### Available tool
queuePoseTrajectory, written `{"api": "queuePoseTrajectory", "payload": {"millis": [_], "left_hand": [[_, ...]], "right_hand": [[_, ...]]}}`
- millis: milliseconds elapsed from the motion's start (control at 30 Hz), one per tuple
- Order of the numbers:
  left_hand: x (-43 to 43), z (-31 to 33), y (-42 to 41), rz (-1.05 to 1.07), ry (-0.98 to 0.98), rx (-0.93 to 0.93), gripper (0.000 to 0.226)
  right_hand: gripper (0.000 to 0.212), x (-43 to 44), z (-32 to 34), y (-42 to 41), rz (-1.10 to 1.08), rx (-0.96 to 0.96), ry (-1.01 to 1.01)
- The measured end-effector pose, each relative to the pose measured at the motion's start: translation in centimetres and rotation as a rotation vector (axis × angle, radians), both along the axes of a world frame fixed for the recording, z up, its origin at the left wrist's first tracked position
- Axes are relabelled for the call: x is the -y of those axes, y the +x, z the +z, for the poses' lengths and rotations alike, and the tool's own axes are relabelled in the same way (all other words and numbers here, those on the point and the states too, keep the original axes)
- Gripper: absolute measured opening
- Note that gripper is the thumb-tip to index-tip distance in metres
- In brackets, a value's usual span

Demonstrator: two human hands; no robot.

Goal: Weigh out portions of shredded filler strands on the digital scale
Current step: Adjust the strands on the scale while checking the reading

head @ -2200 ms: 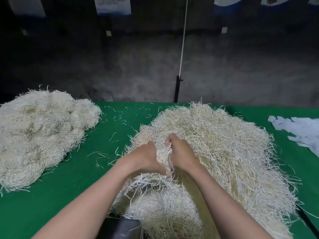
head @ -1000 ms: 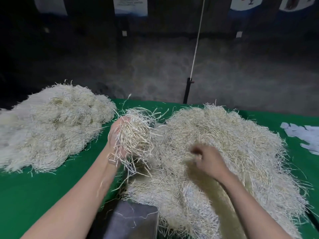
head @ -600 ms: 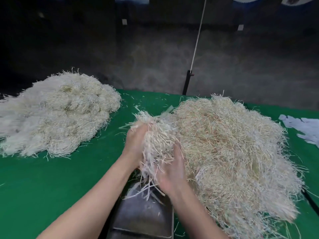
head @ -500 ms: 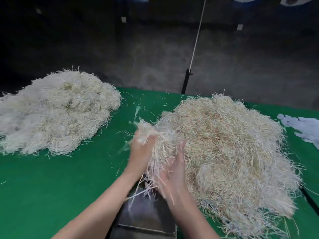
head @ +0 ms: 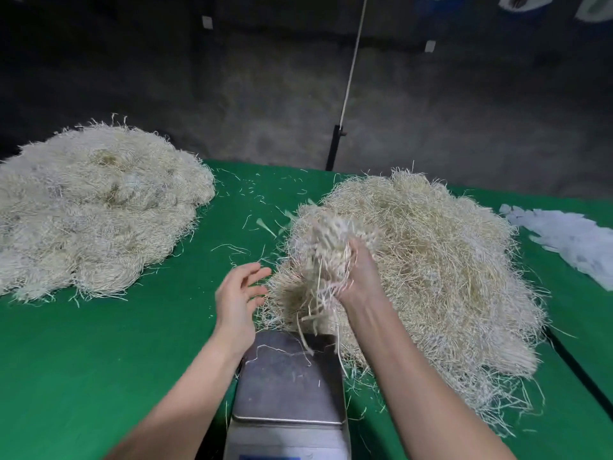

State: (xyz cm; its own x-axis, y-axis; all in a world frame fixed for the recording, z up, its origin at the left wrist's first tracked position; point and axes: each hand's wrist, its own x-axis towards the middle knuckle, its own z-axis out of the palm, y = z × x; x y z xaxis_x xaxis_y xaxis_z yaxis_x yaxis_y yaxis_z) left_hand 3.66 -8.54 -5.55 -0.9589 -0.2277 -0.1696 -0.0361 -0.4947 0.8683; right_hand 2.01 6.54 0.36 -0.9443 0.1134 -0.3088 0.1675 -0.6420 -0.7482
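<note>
On the green table [head: 99, 360], a silver scale [head: 288, 386] sat close to the person, low in the middle of the view. Only a few thin strands lay on its flat top. The right hand [head: 358, 280] was held up just past the far end of the scale, with its fingers curled round a handful of pale strands [head: 326, 247]. Some strands hung down from the handful toward the scale. The left hand [head: 240, 293] was just beside it, holding nothing, with its fingers spread out. A big pile of strands [head: 447, 267] lay behind and to the right of the scale, reaching its far edge. A second pile [head: 93, 207] lay well apart on the left. Loose bits [head: 238, 249] lay between the two piles. Some white paper pieces [head: 570, 237] lay at the right edge.
</note>
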Motion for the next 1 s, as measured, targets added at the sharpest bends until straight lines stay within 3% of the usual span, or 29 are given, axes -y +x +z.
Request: {"api": "queuePoseTrajectory", "payload": {"millis": [133,200,267,333,367,467,567,633,700,733,800,900,933,1000], "left_hand": [[-1.3,-1.0,-0.7,-0.332,0.132,0.281,0.07],[-2.6,-1.1,-0.7,-0.458,0.32,0.296,0.087],[-3.2,-0.7,-1.2,-0.497,0.438,0.252,0.099],[-3.0,0.1,-1.7,-0.502,0.397,0.198,0.097],[-3.0,0.5,-1.7,-0.492,0.323,0.18,0.09],[-3.2,0.0,-1.9,-0.388,0.139,0.225,0.079],[-3.8,-1.2,-2.2,-0.207,0.056,0.267,0.021],[-3.9,-1.6,-2.4,-0.122,-0.179,0.304,0.025],[-3.6,-1.8,-2.4,-0.039,-0.359,0.179,0.033],[-3.6,-2.0,-2.3,-0.036,-0.474,0.057,0.033],[-4.3,-2.2,-1.8,-0.099,-0.698,-0.128,0.02],[-6.2,-2.5,-0.8,-0.234,-0.672,-0.205,0.024],[-6.5,-2.6,-0.9,-0.228,-0.661,-0.213,0.026],[-6.0,-2.5,-1.5,-0.237,-0.706,-0.148,0.043]], "right_hand": [[0.024,1.6,3.4,-0.4,0.011,-0.125,-0.169],[0.035,2.6,2.5,-0.4,-0.037,-0.086,-0.049],[0.048,3.3,-0.3,-0.1,-0.097,-0.041,0.386],[0.016,4.0,-3.4,0.9,-0.054,-0.194,0.885],[0.013,4.2,-4.8,1.4,0.016,-0.25,1.067],[0.024,4.6,-8.0,2.1,0.203,-0.321,1.356],[0.026,3.5,-8.3,2.1,0.349,-0.319,1.14],[0.06,1.8,-8.2,2.2,0.452,-0.253,0.882],[0.061,0.4,-8.1,2.4,0.29,-0.265,0.735],[0.06,-0.1,-7.8,2.5,0.178,-0.289,0.724],[0.074,-0.7,-7.3,2.5,0.103,-0.418,0.885],[0.068,-0.9,-6.8,1.1,0.236,-0.657,1.328],[0.062,-1.0,-6.6,0.7,0.343,-0.62,1.337],[0.065,-1.7,-7.0,0.2,0.538,-0.458,1.17]]}}
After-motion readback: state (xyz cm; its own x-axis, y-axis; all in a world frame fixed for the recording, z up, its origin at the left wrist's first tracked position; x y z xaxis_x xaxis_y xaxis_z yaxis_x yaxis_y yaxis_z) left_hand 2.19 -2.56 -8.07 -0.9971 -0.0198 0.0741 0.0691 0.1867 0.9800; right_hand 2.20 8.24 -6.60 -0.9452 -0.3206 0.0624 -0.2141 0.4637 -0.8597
